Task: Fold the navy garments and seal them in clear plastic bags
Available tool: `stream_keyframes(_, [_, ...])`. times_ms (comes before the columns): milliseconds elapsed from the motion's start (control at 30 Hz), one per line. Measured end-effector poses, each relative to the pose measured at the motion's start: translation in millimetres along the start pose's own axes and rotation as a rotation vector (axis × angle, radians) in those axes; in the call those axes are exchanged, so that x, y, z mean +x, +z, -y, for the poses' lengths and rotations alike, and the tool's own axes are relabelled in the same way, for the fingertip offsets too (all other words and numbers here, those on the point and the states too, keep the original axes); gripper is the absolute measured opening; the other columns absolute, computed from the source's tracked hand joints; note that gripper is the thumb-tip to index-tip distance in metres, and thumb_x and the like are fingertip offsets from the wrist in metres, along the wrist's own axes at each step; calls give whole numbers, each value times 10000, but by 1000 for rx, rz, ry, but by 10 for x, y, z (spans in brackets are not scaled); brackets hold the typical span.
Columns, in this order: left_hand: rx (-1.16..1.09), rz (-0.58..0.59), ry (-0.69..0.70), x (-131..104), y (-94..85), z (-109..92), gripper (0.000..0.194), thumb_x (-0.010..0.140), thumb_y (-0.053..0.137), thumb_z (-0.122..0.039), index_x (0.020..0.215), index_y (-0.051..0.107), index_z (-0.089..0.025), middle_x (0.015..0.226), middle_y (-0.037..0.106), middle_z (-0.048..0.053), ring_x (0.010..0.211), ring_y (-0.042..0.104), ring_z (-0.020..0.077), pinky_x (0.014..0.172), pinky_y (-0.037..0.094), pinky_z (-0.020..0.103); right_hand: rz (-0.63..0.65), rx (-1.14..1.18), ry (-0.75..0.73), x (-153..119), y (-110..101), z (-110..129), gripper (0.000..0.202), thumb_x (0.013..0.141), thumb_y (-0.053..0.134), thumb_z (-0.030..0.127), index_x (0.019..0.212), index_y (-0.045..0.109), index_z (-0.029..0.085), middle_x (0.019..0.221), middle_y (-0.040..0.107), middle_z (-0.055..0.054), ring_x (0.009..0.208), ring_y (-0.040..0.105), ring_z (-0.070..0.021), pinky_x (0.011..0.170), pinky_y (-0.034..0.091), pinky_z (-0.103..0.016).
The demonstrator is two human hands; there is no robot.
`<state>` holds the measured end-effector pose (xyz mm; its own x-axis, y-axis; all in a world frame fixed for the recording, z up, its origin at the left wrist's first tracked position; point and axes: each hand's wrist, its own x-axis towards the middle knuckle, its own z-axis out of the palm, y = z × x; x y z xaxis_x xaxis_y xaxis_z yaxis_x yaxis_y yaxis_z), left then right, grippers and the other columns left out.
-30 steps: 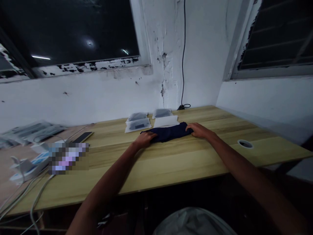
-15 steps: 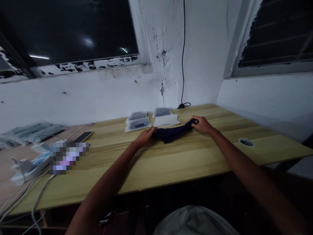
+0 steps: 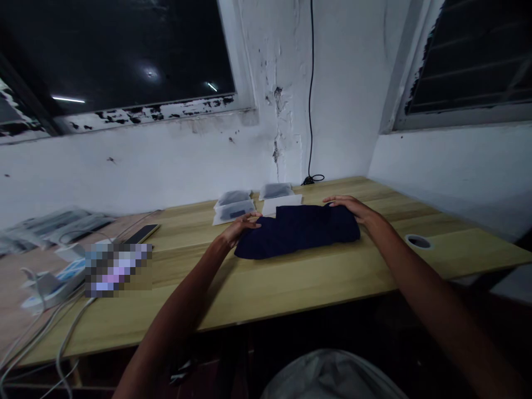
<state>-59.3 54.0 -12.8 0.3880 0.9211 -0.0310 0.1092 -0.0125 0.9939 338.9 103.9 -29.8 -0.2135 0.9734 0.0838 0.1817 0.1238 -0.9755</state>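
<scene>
A dark navy piece of cloth [image 3: 299, 231], possibly a folded garment, lies spread across the wooden table in front of me. My left hand [image 3: 242, 228] is at its left end, the fingers stretched out and apart at the fabric's upper edge. At the upper right corner, my right hand [image 3: 351, 207] rests with extended fingers against the cloth. Neither hand visibly grips the fabric. Just behind the cloth lie a white packet [image 3: 282, 203] and a frosted packet [image 3: 235, 211] with dark contents.
More frosted packets [image 3: 276, 191] sit near the wall. To the left are a phone [image 3: 142, 234], a power strip [image 3: 70, 271] with trailing cables, and a pile of plastic-wrapped items [image 3: 54, 227]. A round cable hole [image 3: 419, 241] pierces the table [image 3: 291, 293] at right.
The navy cloth has gone from a narrow bunched strip between my hands to a wider, flatter spread. My left hand has shifted slightly left, and the fingers of both hands have straightened.
</scene>
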Motion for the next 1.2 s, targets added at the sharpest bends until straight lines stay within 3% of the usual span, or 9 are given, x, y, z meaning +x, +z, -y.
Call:
stream_keyframes(133, [162,-61,-118,49,-100,138,470,714,725,-301,1133,533,-205,968,655,29,858,626,154,706,470,258,-141,-224,58,116,54,-194,262,637,689,318,850,728,170,935,739,-74,975,654,-279,874,497,-361])
stream_keyframes(200, [268,-52,-116,71,-162,203,494,696,749,-359,1119,546,-204,1040,651,38,916,623,169,719,464,262,-179,-328,82,146,92,-267,331,616,731,346,888,723,158,924,737,-81,974,656,-299,865,503,-381])
stream_keyframes(400, [424,27,-73,50,-229,158,566,721,737,-437,1208,560,-211,1140,635,82,931,619,189,753,478,299,-58,-280,51,137,85,-328,708,519,842,352,1169,653,148,1214,660,-161,1108,628,-298,961,487,-395])
stream_keyframes(500, [514,71,-30,50,-176,110,467,799,656,-456,1199,609,-220,1093,659,75,923,609,185,746,471,287,-35,-254,69,158,53,-364,772,477,850,256,1210,632,151,1270,627,-181,1153,609,-309,983,483,-405])
stream_keyframes(600, [577,141,16,82,-144,129,370,837,598,-473,1061,693,-195,1055,689,64,940,600,187,755,458,268,-19,-276,68,188,36,-393,739,458,836,172,1174,656,165,1259,640,-162,1157,607,-321,974,498,-415])
stream_keyframes(733, [617,107,-1,138,-183,223,384,806,603,-511,888,726,-156,796,689,39,719,584,159,630,434,248,-9,-313,28,219,18,-408,632,484,796,114,1104,693,179,1164,698,-117,1099,639,-315,965,507,-425])
stream_keyframes(867, [575,9,-48,181,-246,307,355,760,635,-493,769,689,-142,569,573,-10,510,497,119,510,390,239,-94,-402,-10,256,1,-463,618,494,797,110,1100,694,174,1124,713,-115,1046,660,-311,935,519,-429])
stream_keyframes(1033, [578,-37,-85,197,-275,330,334,740,654,-475,721,634,-142,540,570,-14,462,493,107,467,358,224,-224,-530,-25,293,13,-542,623,581,804,212,1181,648,148,1128,705,-138,1003,677,-275,920,514,-403])
stream_keyframes(1200, [608,8,-25,185,-216,328,374,726,674,-520,732,647,-147,572,589,-16,496,505,106,505,363,226,-214,-606,-15,286,5,-554,612,604,810,319,1175,652,167,1117,710,-124,1020,668,-278,916,505,-393])
